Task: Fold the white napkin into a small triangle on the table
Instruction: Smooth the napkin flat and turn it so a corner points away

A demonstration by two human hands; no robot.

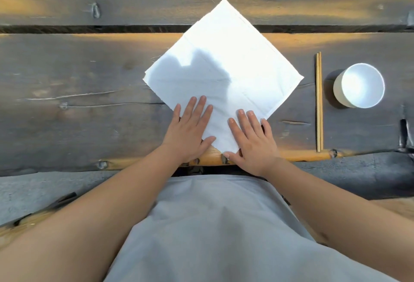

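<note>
The apron fills the bottom of the head view, closest to the lens, with both bare forearms reaching forward over it to the table. The table is dark weathered planks with a pale, rough near edge. The napkin lies open and flat on it as a diamond: one corner points away from the person, one points back at the near edge, and the other two point left and right. Its near corner sits between the two hands, at the table edge. The left hand rests palm down on the lower-left hemmed edge, fingers extended and slightly spread, gripping nothing. The right hand rests palm down on the lower-right edge, fingers extended and close together, thumb at the near corner, also gripping nothing. Both hands are equally close to that corner. The fold axis for the first triangle likely runs left corner to right corner, so the near corner would travel straight away from the person to meet the far corner. No fold is made yet. The chopsticks lie right of the napkin, clear of it, pointing away from the person. The bowl stands further right.
</note>
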